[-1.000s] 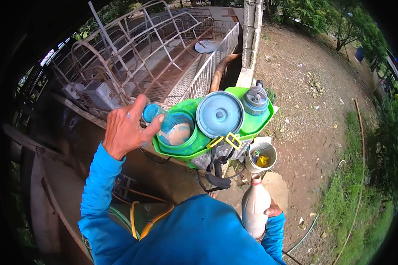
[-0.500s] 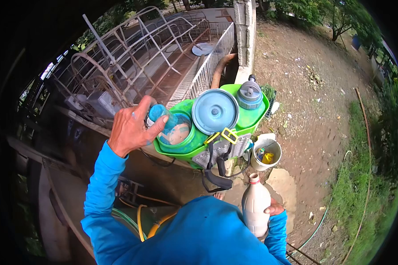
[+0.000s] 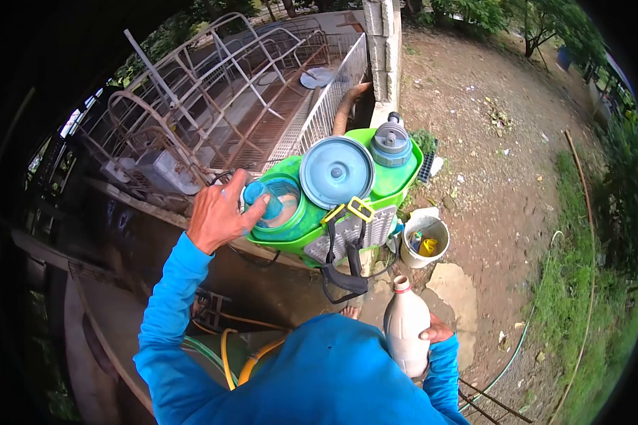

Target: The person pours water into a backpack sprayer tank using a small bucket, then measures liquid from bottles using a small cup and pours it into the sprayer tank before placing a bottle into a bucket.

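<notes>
My left hand (image 3: 223,212) pinches a small blue cup (image 3: 256,193) between thumb and fingers, at the left rim of the open filling mouth of a green backpack sprayer tank (image 3: 290,237). Pale, pinkish liquid (image 3: 285,212) shows inside that mouth. A round blue-grey lid (image 3: 337,172) rests on the tank beside the opening. Low on the right, my right hand (image 3: 438,331) is wrapped around a plastic bottle (image 3: 407,326) with whitish contents. The bottle is nearly upright, uncapped, with a red ring at its neck. Its far-side fingers are hidden.
Black straps (image 3: 347,273) hang from the sprayer's near side. Right of it stands a white bucket (image 3: 425,241) with small yellow and blue items. Metal pens (image 3: 241,78) lie behind a low wall, next to a concrete post (image 3: 384,57). Yellow hoses (image 3: 255,361) are near my body.
My left hand has lowered the blue cup and brought it closer over the tank's mouth. The view has shifted slightly. My right hand keeps its hold on the bottle.
</notes>
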Action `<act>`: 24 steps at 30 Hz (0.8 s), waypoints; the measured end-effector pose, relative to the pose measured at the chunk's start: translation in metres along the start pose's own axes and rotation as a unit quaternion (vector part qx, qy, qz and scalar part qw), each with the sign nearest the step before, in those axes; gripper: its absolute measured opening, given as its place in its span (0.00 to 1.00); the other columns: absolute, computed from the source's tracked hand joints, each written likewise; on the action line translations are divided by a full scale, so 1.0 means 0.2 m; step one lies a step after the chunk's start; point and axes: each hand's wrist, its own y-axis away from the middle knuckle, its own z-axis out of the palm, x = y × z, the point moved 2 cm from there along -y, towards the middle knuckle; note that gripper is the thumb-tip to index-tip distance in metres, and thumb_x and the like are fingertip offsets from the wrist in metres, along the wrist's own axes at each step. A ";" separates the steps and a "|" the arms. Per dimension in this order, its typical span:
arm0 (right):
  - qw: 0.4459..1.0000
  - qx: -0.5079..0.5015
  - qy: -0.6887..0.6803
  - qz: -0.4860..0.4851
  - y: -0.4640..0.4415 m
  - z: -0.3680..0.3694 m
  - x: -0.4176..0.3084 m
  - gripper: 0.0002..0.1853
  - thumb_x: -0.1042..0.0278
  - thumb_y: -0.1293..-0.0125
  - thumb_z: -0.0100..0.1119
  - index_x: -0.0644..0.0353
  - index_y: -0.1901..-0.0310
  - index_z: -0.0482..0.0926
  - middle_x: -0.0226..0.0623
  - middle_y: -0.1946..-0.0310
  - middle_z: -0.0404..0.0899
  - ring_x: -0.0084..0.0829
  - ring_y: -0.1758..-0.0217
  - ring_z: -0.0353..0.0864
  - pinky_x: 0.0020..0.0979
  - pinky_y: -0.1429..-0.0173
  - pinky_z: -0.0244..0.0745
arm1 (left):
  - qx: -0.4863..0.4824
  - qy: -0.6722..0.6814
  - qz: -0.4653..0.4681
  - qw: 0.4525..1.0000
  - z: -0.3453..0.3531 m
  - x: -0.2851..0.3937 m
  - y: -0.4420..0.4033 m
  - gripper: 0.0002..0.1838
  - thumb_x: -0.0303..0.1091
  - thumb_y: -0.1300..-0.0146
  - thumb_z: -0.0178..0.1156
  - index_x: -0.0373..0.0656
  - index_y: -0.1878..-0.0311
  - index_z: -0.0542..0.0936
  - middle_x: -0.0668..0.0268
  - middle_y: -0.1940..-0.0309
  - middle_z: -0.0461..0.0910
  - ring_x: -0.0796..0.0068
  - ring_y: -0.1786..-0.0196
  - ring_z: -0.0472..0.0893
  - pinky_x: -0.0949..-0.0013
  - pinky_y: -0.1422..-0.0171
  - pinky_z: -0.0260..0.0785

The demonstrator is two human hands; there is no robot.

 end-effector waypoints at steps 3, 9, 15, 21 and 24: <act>1.000 0.004 0.009 0.000 0.01 0.01 0.00 0.57 0.58 0.62 0.75 0.68 0.28 0.57 0.45 0.35 0.71 0.39 0.32 0.70 0.39 0.27 0.61 | -0.008 -0.025 -0.009 1.000 0.04 -0.01 0.03 0.23 0.55 0.39 0.60 0.42 0.59 0.74 0.48 0.80 0.78 0.40 0.72 0.79 0.44 0.68 0.68; 1.000 0.012 0.013 0.004 0.02 0.04 0.00 0.57 0.57 0.62 0.75 0.67 0.28 0.58 0.44 0.36 0.71 0.38 0.33 0.70 0.39 0.27 0.61 | 0.059 0.009 -0.026 0.998 0.02 0.00 0.14 0.25 0.57 0.32 0.52 0.42 0.50 0.75 0.50 0.82 0.76 0.45 0.75 0.79 0.49 0.69 0.68; 1.000 -0.015 0.023 -0.007 0.00 0.17 -0.03 0.56 0.55 0.62 0.76 0.67 0.29 0.60 0.43 0.36 0.72 0.37 0.33 0.70 0.38 0.27 0.62 | -0.151 0.604 -0.154 0.767 0.29 0.27 0.47 0.49 0.73 0.32 0.19 0.38 0.44 0.75 0.67 0.71 0.74 0.87 0.79 0.57 0.81 0.76 0.46; 0.998 -0.014 0.067 0.007 0.04 0.09 0.09 0.53 0.53 0.60 0.77 0.66 0.31 0.63 0.40 0.41 0.75 0.33 0.38 0.73 0.34 0.33 0.67 | -0.345 0.782 -0.249 0.456 0.83 0.62 0.56 0.45 0.71 0.30 0.26 0.36 0.43 0.76 0.65 0.64 0.75 0.78 0.66 0.70 0.76 0.70 0.60; 0.996 0.000 0.091 0.024 0.09 0.00 0.23 0.49 0.53 0.56 0.77 0.64 0.32 0.67 0.38 0.45 0.78 0.29 0.44 0.75 0.32 0.39 0.71 | -0.373 0.769 -0.239 0.461 0.96 0.71 0.54 0.43 0.69 0.29 0.30 0.37 0.42 0.76 0.66 0.62 0.76 0.79 0.63 0.71 0.76 0.65 0.62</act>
